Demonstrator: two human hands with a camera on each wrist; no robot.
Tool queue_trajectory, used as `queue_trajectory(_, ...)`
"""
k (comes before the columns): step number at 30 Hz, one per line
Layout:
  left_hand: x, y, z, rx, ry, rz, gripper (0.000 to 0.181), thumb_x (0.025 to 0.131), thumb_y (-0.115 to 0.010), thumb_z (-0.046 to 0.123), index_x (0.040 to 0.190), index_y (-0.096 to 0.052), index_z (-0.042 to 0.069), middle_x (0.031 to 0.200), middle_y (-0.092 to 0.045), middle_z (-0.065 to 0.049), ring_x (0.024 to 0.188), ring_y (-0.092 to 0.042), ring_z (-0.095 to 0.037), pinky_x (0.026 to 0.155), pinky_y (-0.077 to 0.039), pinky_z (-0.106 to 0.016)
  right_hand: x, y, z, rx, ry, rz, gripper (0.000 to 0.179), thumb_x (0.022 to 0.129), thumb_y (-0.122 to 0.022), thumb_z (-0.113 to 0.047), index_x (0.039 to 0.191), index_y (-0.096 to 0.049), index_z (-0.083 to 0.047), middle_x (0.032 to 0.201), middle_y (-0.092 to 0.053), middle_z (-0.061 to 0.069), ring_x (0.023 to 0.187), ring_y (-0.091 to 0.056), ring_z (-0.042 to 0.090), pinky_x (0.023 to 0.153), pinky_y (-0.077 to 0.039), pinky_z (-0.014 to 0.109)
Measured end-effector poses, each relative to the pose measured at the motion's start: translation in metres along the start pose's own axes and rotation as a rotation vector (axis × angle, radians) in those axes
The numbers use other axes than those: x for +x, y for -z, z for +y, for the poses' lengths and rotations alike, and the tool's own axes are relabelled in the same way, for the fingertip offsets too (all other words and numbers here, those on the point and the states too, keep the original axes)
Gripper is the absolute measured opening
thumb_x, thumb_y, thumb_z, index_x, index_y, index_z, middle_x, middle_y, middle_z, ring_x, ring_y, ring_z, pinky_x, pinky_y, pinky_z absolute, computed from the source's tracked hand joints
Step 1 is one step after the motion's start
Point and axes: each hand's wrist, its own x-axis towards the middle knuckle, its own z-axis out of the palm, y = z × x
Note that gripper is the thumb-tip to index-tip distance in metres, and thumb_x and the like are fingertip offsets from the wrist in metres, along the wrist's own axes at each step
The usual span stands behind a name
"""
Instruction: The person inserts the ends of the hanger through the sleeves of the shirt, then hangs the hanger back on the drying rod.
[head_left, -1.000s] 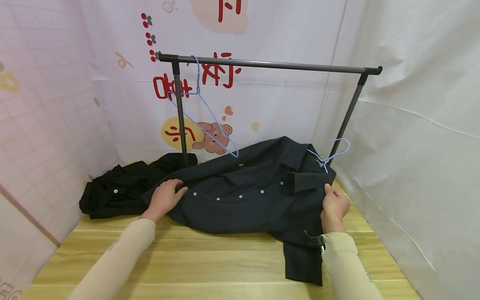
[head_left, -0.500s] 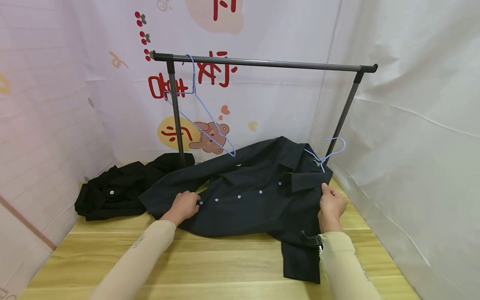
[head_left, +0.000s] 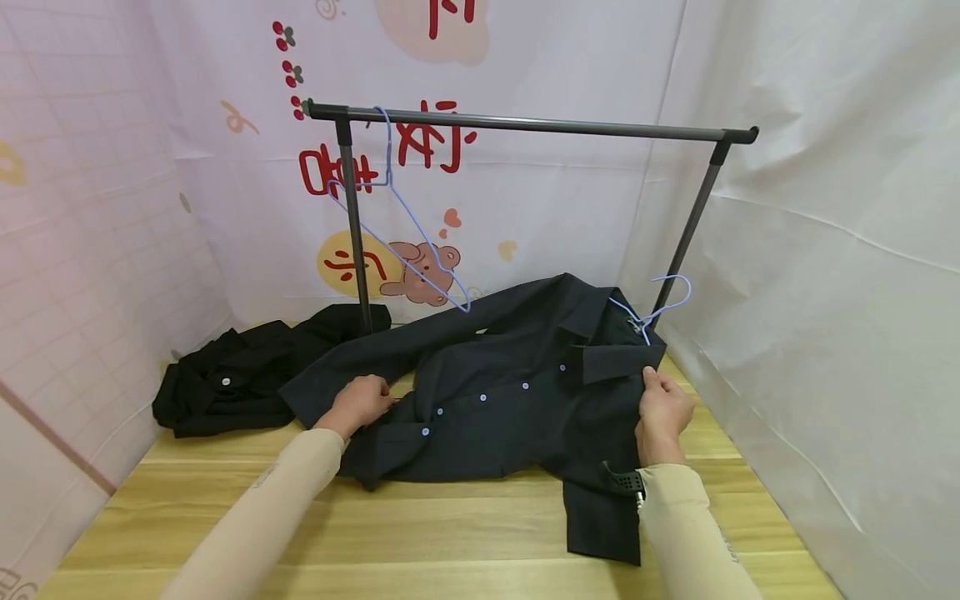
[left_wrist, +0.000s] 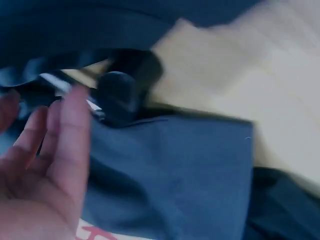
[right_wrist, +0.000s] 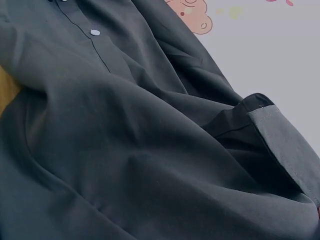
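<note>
Tabletop [head_left: 450, 533]: wood-grain; extends nearward from the garment rack [head_left: 540, 125], the landmark for this list.

Sleeves [head_left: 262, 508], two: beige, on the person's forearms, well in front of the rack.

Wrist strap [head_left: 628, 482]: black, perforated; at the right wrist, in front of the rack's right post.

Right hand [head_left: 663, 412]: in front of the rack's right post; fingers and thumb pinch the shirt at the shoulder, beside the collar.

Left hand [head_left: 362, 402]: in front of the rack's left post, at the shirt's hem end; fingers released, loosely extended; contact with the cloth unclear through blur.

Button-front shirt [head_left: 510, 417]: dark, collared; lies on its side across the tabletop in front of the rack; five pale buttons show; lower front corner folded over; one sleeve drops nearward, the other stretches toward the left post.

Garment [head_left: 225, 400]: black, bundled, one pale button; left of the rack's left post.

Hanger [head_left: 648, 319]: blue; in the shirt collar, hook protruding near the rack's right post.

Second hanger [head_left: 388, 158]: blue; hooked over the rack's bar near its left end.

Backdrop [head_left: 562, 208]: pale, printed with red characters and a cartoon bear [head_left: 429, 271]; behind the rack.
</note>
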Motion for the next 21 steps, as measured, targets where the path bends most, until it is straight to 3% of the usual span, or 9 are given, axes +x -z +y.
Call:
queue_trajectory(2,0.001,-0.004,-0.003,0.065,0.02,-0.04,0.024,0.097,-0.063,0.023,0.091,-0.069,0.001,0.082,-0.065,-0.011,0.073,-0.061,-0.027,0.067,-0.05,-0.04,0.0,0.0,0.001,0.0,-0.001,-0.001,0.04,0.098,-0.062,-0.032,0.118,-0.069,0.003,0.112,-0.057,0.007,0.1,-0.045,0.017,0.084,-0.037,0.026)
queue_trajectory(4,0.001,-0.011,-0.001,0.083,-0.016,-0.077,0.028,0.097,-0.064,0.023,0.106,-0.069,-0.004,0.099,-0.067,-0.016,0.09,-0.063,-0.033,0.081,-0.05,-0.046,0.0,0.0,0.001,0.0,-0.007,-0.002,0.04,0.098,-0.062,-0.032,0.119,-0.069,0.002,0.113,-0.057,0.007,0.102,-0.044,0.018,0.086,-0.037,0.027)
queue_trajectory(6,0.001,-0.017,0.001,0.097,-0.092,-0.095,0.024,0.096,-0.064,0.017,0.104,-0.071,-0.004,0.102,-0.069,-0.016,0.096,-0.063,-0.034,0.088,-0.049,-0.046,0.0,-0.001,0.002,0.001,-0.009,-0.004,0.04,0.098,-0.062,-0.032,0.119,-0.069,0.002,0.113,-0.057,0.007,0.105,-0.044,0.019,0.089,-0.037,0.029)
queue_trajectory(9,0.0,-0.023,0.005,0.099,-0.145,-0.095,0.013,0.094,-0.065,0.011,0.091,-0.075,0.003,0.091,-0.07,-0.009,0.088,-0.064,-0.031,0.083,-0.05,-0.043,0.0,-0.001,0.002,0.002,-0.011,-0.008,0.041,0.098,-0.062,-0.032,0.119,-0.068,0.003,0.114,-0.056,0.008,0.108,-0.043,0.021,0.092,-0.037,0.031)
queue_trajectory(11,0.0,-0.024,0.007,0.108,-0.125,-0.101,0.014,0.094,-0.065,0.013,0.092,-0.073,0.002,0.09,-0.07,-0.009,0.088,-0.064,-0.03,0.082,-0.05,-0.043,0.0,-0.001,0.003,0.007,-0.016,-0.011,0.042,0.099,-0.062,-0.032,0.121,-0.068,0.003,0.117,-0.056,0.009,0.11,-0.043,0.022,0.095,-0.037,0.033)
queue_trajectory(16,-0.003,-0.028,0.009,0.13,-0.036,-0.11,0.03,0.094,-0.068,0.021,0.11,-0.068,-0.005,0.104,-0.067,-0.018,0.102,-0.062,-0.037,0.092,-0.046,-0.049,0.0,0.0,0.004,0.013,-0.026,-0.02,0.044,0.098,-0.062,-0.034,0.123,-0.067,0.002,0.122,-0.056,0.01,0.112,-0.044,0.024,0.098,-0.036,0.036)
queue_trajectory(18,-0.004,-0.03,0.01,0.145,-0.047,-0.114,0.025,0.092,-0.071,0.019,0.102,-0.07,-0.004,0.097,-0.066,-0.016,0.096,-0.061,-0.036,0.09,-0.046,-0.048,0.0,0.0,0.005,0.015,-0.028,-0.021,0.045,0.098,-0.062,-0.035,0.123,-0.067,0.002,0.122,-0.056,0.01,0.113,-0.044,0.024,0.099,-0.037,0.036)
queue_trajectory(21,-0.006,-0.031,0.01,0.146,-0.096,-0.102,0.023,0.091,-0.072,0.016,0.074,-0.064,0.003,0.073,-0.056,-0.007,0.072,-0.055,-0.026,0.073,-0.044,-0.038,-0.001,0.0,0.005,0.03,-0.028,-0.017,0.045,0.098,-0.063,-0.034,0.122,-0.067,0.004,0.122,-0.055,0.01,0.115,-0.044,0.024,0.099,-0.036,0.035)
